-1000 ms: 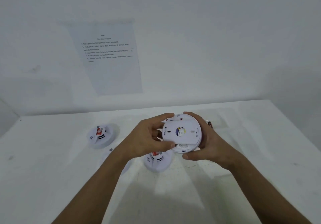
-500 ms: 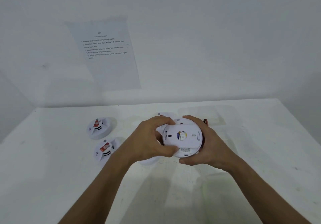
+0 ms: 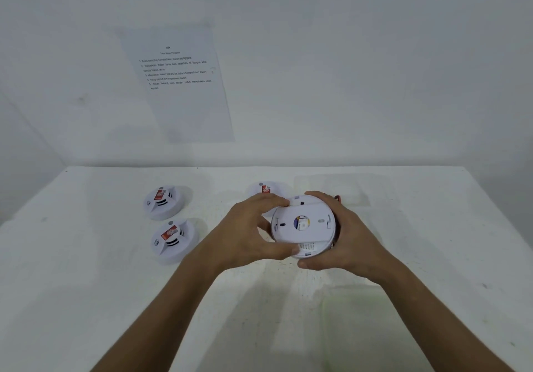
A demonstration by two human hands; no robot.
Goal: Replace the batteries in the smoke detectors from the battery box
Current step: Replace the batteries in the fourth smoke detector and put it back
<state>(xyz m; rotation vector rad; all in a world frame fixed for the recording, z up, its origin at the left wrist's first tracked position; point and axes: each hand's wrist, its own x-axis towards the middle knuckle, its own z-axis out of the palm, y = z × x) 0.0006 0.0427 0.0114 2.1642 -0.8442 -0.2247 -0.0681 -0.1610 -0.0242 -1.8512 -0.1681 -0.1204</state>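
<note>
Held smoke detector: a white round smoke detector [image 3: 303, 225] is held above the white table [image 3: 86, 299], its flat back turned to the camera, with a small blue-and-yellow label at its centre.
Left hand: the left hand [image 3: 248, 233] is curled round the held detector's left edge, the thumb pressed on its lower rim and a fingertip on its top edge.
Right hand: the right hand [image 3: 346, 236] is cupped round the held detector's right and lower side, fingers wrapped behind it.
Far-left detector: another smoke detector [image 3: 164, 202] is seen face up on the table, well to the left of the held one, with a red sticker on it.
Near-left detector: a third detector [image 3: 172, 240] lies just in front of the far-left one, also left of the held one.
Rear detector: a fourth detector [image 3: 266, 189] lies just behind the held one, partly hidden by the left hand.
Battery box: a clear box [image 3: 331, 189] is faintly seen behind and to the right of the held detector; its contents cannot be made out.
Printed sheet: a printed sheet [image 3: 178, 83] is fixed to the wall, above and to the left of the held detector.
</note>
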